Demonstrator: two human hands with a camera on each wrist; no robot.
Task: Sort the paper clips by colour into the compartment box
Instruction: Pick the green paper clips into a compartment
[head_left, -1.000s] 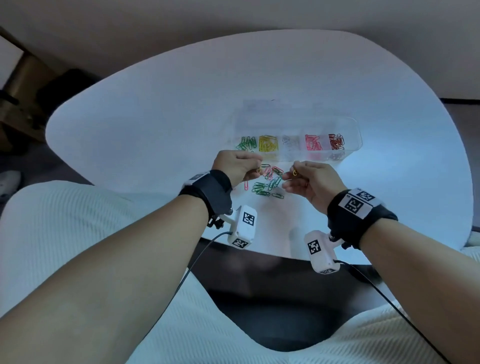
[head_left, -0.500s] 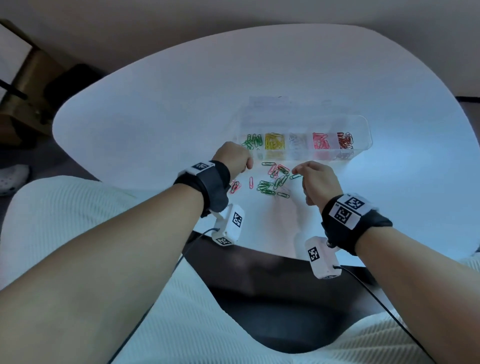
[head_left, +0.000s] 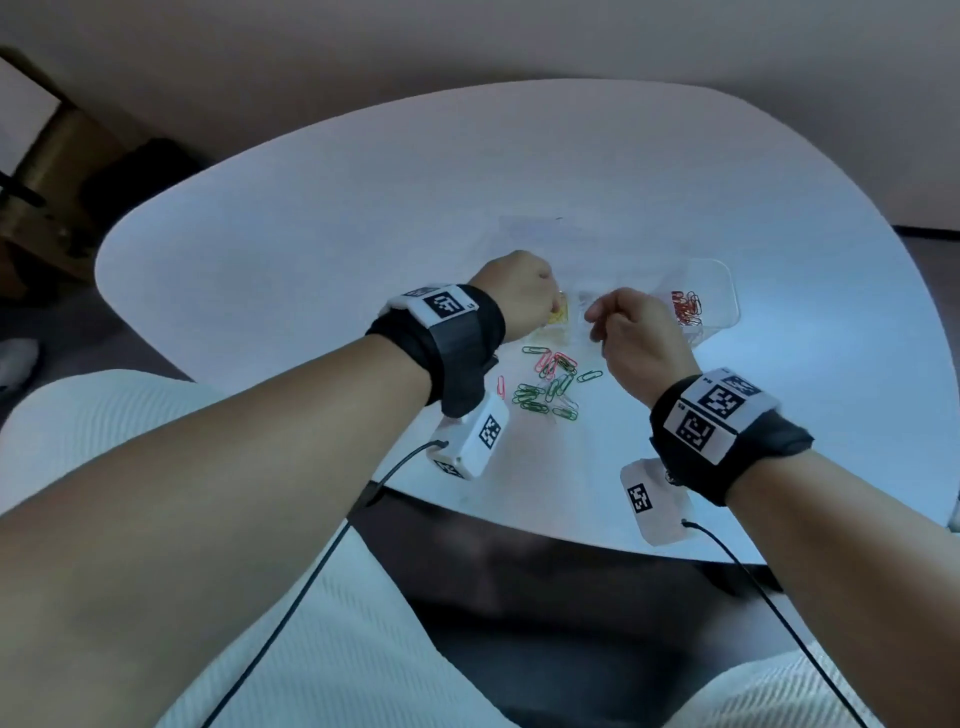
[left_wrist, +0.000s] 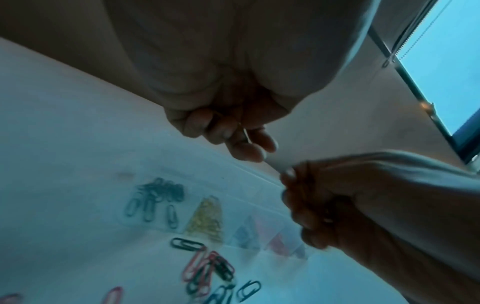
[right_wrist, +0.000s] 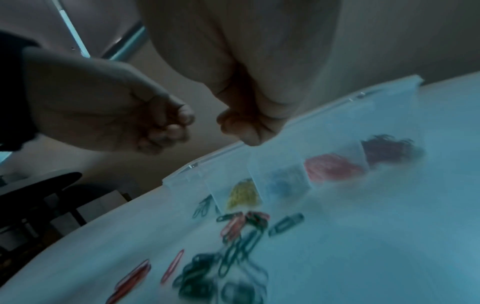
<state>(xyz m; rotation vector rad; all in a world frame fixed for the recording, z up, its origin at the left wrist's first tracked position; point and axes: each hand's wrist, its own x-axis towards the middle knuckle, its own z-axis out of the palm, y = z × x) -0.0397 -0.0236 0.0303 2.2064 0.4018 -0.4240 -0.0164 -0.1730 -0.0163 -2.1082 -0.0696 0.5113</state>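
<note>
A: What is the surface like, and the room around it?

B: The worktop (head_left: 322, 218) is white, smooth and matt, with a rounded outline. Behind it there is a plain beige wall. In the left wrist view a window (left_wrist: 441, 67) shows bright blue, with a dark frame. At the far left of the head view stands some brown furniture (head_left: 47, 171), dim and not clear.

A: And the box?

B: The compartment box (head_left: 724, 291) is of clear thin plastic, long and low, with its lid open behind it. It lies on the worktop, beyond the hands. Inside, from left to right, I see green, yellow (right_wrist: 242, 195), blue, pink and dark red paper clips (head_left: 685, 307), each colour in its own compartment.

A: The unsorted ones?

B: A loose pile of paper clips (head_left: 550, 387), thin bent wire in green and pink, lies just before the box, between the two wrists.

A: The hands?

B: The left hand (head_left: 519, 293) is above the yellow compartment, its fingers curled with the tips close together; if they pinch a clip, I cannot tell. The right hand (head_left: 636, 332) is above the middle of the box, also curled with the tips together; what it holds is hidden. Both wrists carry black bands with white printed markers.
</note>
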